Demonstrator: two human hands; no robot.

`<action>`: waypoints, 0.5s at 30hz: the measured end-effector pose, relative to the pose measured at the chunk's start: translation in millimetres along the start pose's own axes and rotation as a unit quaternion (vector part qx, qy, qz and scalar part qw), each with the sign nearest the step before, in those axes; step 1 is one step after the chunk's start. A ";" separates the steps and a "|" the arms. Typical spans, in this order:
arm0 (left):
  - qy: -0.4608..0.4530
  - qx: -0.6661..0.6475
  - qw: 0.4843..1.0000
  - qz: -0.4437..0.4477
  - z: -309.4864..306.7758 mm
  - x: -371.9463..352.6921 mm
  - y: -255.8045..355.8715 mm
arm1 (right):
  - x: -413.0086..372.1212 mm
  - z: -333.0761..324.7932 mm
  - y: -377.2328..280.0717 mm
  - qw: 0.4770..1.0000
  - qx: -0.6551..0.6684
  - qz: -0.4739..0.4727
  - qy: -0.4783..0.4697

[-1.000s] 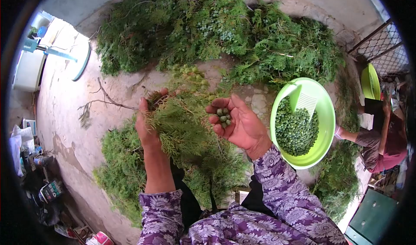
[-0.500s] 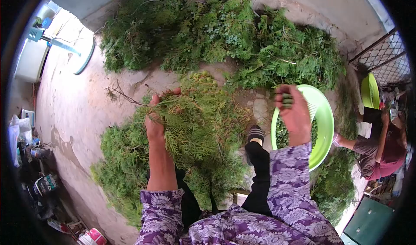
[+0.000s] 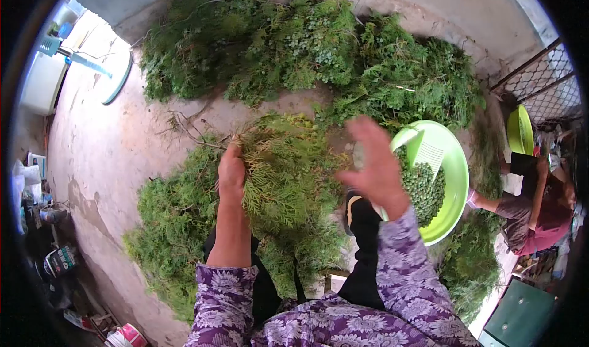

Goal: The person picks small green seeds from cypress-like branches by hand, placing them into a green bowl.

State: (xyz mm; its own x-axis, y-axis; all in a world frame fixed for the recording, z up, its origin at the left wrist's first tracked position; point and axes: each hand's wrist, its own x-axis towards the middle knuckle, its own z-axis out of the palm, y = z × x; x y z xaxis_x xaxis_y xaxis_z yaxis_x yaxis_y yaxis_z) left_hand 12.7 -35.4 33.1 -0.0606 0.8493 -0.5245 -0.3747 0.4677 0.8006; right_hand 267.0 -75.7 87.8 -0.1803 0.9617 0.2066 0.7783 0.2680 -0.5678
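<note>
My left hand (image 3: 231, 174) is closed round the woody stem of a leafy evergreen branch (image 3: 279, 181), whose flat sprays and pale green cones spread to the right. My right hand (image 3: 374, 166) is open and a little blurred, fingers spread, between the branch and a light green basin (image 3: 459, 190). Small green cones (image 3: 423, 190) are heaped in the left half of that basin. A ridged, lime-green scoop-like piece (image 3: 428, 152) slants over the heap.
Cut evergreen branches (image 3: 294, 46) are piled along the back wall, with another heap (image 3: 178, 224) by my left leg. At right, a person (image 3: 531, 206) sits near a second green basin (image 3: 520, 131). A pedestal fan (image 3: 92, 65) lies or stands at upper left.
My right hand has gone from above the basin, where it held several green cones, leftward toward the branch, and has opened with the cones gone. My left hand still grips the branch.
</note>
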 end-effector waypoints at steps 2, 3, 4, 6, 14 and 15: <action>-0.054 -0.089 0.994 -0.043 8.7 -0.6 -5.7 | 6.8 21.1 -26.4 0.994 0.017 -0.101 -0.024; -0.057 -0.087 0.994 -0.044 12.7 0.8 -10.3 | 8.7 31.1 -28.2 0.990 0.042 -0.135 -0.027; -0.042 -0.051 0.997 -0.028 15.3 3.7 -17.7 | 9.5 37.3 -26.5 0.990 0.041 -0.132 -0.024; -0.013 0.017 1.000 0.008 23.5 4.2 -26.4 | 11.3 43.5 -22.5 0.987 0.056 -0.147 -0.036; -0.133 -0.298 0.920 -0.217 50.1 -34.0 -6.8 | 15.0 28.7 -15.9 0.980 0.169 -0.050 -0.093; -0.135 -0.298 0.920 -0.216 52.4 -37.6 -5.0 | 15.2 28.6 -12.9 0.977 0.190 -0.052 -0.085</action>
State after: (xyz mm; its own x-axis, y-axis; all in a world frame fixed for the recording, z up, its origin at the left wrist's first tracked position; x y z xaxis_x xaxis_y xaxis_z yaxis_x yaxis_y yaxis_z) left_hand 65.3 -56.8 64.0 0.4152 0.6832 -0.6008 -0.7557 0.6266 0.1903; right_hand 237.0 -62.8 75.5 -0.3689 0.9155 0.1607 0.4776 0.3350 -0.8122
